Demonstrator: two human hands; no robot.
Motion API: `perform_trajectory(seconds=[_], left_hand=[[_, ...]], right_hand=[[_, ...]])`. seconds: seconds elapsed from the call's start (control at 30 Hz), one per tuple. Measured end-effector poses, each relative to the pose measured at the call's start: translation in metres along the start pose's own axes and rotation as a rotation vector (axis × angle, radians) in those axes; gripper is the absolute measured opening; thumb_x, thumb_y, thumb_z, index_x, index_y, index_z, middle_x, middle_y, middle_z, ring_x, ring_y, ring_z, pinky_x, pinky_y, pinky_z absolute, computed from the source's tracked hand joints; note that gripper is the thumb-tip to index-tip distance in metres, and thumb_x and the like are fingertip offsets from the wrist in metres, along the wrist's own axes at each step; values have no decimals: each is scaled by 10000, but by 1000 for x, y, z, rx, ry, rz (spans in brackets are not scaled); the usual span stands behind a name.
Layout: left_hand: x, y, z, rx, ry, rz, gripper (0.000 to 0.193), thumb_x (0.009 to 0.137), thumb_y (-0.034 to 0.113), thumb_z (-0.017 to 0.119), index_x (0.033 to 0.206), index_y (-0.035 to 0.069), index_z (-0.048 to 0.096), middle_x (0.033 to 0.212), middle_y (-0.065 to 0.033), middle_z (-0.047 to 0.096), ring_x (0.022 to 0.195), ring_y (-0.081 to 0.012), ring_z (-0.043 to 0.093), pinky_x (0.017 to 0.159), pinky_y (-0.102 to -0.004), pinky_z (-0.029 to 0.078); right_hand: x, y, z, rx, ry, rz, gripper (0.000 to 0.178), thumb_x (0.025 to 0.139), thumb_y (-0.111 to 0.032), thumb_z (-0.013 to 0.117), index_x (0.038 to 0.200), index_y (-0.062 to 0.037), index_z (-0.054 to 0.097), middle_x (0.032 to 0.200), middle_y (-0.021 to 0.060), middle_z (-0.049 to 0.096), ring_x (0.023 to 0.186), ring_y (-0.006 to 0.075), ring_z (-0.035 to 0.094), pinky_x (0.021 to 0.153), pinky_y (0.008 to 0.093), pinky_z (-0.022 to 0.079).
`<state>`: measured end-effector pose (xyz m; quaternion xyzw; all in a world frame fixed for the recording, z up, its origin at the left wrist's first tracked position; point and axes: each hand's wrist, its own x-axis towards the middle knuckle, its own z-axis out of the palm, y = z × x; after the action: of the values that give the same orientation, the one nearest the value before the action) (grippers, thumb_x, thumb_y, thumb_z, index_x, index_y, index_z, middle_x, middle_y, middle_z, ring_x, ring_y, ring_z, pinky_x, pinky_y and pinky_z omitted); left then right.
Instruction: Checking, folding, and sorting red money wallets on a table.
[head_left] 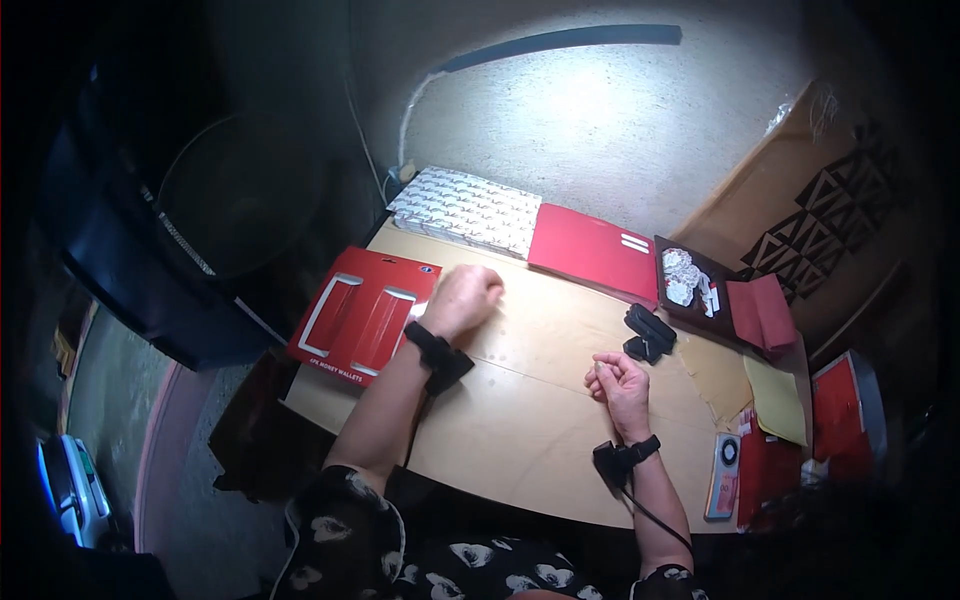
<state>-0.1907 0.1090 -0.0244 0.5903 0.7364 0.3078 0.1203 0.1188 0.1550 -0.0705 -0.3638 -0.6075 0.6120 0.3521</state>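
Note:
Over the left half of the wooden table (500,430), my left hand (466,300) is closed, its fingers curled and slightly blurred. It is beside the right edge of a flat red package (376,270) with two white-edged windows. My right hand (624,392) is held over the table's right half, thumb and fingers curled together. Whatever either hand may hold is hidden or too small to make out. A small black folded object (650,332) lies just beyond my right hand. Black straps with small boxes sit on both wrists.
Along the back stand a white patterned box (465,210), a red folder (592,252) and a dark tray (697,310) with crumpled silvery pieces. To the right are a red pouch (762,312), brown paper (715,378), a yellow sheet (776,398) and a narrow card (722,475).

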Motion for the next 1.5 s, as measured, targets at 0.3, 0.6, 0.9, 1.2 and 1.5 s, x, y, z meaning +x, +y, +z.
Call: perform_trajectory(seconds=[0.3,0.6,0.9,1.2,1.5], left_hand=[[54,-10,11,81,221,117,231,869,75,674,1086,-1,694,1164,-194,666,1060,-377,647,936,-439,523],[71,-52,48,376,270,184,483,884,145,678,1321,14,518,1370,-166,543,1298,-337,495,1060,-491,410],[69,-23,40,344,280,236,238,834,53,689,1057,-21,653,1116,-185,660,1059,-376,628,909,-463,520],[67,-22,35,250,267,145,119,933,124,612,939,29,682,965,-183,691,876,-387,675,770,-477,550],[71,13,64,336,378,484,318,878,151,706,1170,28,673,1200,-178,673,1107,-354,644,912,-399,542]], right_hand=[[5,11,-5,30,-8,7,155,1016,-86,581,1136,1,623,826,44,689,645,47,603,581,175,490],[2,15,-2,36,7,62,150,1019,-79,567,1128,0,633,827,28,677,658,41,587,601,186,490],[3,14,-2,37,-17,43,151,1018,-75,563,1123,7,635,832,22,673,681,42,588,619,191,496],[4,22,-4,74,-28,40,147,1019,-72,566,1125,0,638,833,25,678,667,33,588,595,179,489],[5,24,-3,78,-31,41,149,1013,-58,556,1125,1,634,836,17,669,688,37,581,620,185,487]])
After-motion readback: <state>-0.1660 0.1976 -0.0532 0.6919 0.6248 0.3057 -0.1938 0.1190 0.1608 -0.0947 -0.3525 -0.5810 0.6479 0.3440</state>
